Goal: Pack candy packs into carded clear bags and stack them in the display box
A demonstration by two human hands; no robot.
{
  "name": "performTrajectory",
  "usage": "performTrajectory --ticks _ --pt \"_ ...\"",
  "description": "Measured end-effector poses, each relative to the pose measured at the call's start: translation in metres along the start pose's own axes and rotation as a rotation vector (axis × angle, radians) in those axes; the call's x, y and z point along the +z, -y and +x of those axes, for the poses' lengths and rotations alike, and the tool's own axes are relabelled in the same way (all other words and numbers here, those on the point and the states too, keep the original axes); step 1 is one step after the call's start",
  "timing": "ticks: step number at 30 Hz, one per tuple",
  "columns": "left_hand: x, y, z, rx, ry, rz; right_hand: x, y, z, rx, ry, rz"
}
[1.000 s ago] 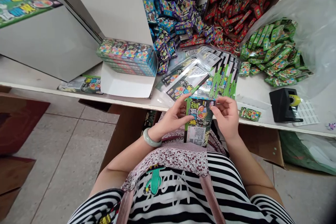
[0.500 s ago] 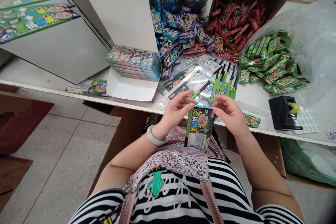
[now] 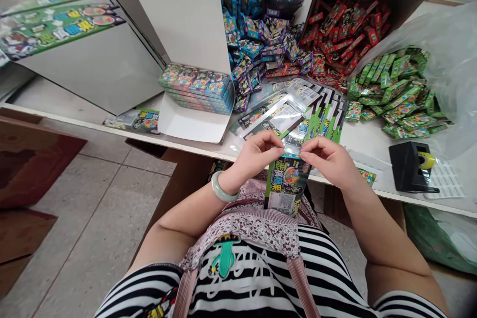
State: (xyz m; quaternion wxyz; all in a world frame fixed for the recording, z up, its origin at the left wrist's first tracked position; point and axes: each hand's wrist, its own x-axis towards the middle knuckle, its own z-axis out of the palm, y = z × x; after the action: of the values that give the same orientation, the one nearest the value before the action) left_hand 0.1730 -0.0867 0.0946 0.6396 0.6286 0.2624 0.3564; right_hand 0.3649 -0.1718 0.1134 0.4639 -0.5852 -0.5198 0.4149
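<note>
My left hand and my right hand pinch the two top corners of a black and green printed packet. It hangs upright below the table edge, over my apron, with a clear plastic flap at its top. Just beyond my fingertips, more flat printed packets lie fanned out on the table. Left of them, small colourful boxes are stacked in several layers inside an open white display box.
Heaps of purple boxes, red boxes and green boxes lie at the back. A black tape dispenser stands at the right near the table edge. Folded display boxes lean at the left.
The view has shifted slightly, so the table things appear further right. My fingers have closed more tightly at the packet's top corners, and the packet remains between my hands.
</note>
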Motion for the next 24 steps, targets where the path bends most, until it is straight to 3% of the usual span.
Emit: performTrajectory --ticks 7,11,16,24 --pt "-0.009 0.005 -0.006 0.196 0.185 0.131 -0.007 -0.001 -0.008 -0.01 0.029 -0.004" --pt "-0.011 0.01 -0.009 0.253 0.178 0.185 -0.012 0.005 -0.01 -0.082 0.062 -0.141" --pt "-0.01 0.021 -0.017 0.188 0.137 0.186 -0.018 0.0 -0.018 -0.304 0.146 -0.32" --pt "-0.009 0.029 -0.009 0.266 0.108 0.26 0.016 -0.036 -0.028 -0.312 -0.236 -0.16"
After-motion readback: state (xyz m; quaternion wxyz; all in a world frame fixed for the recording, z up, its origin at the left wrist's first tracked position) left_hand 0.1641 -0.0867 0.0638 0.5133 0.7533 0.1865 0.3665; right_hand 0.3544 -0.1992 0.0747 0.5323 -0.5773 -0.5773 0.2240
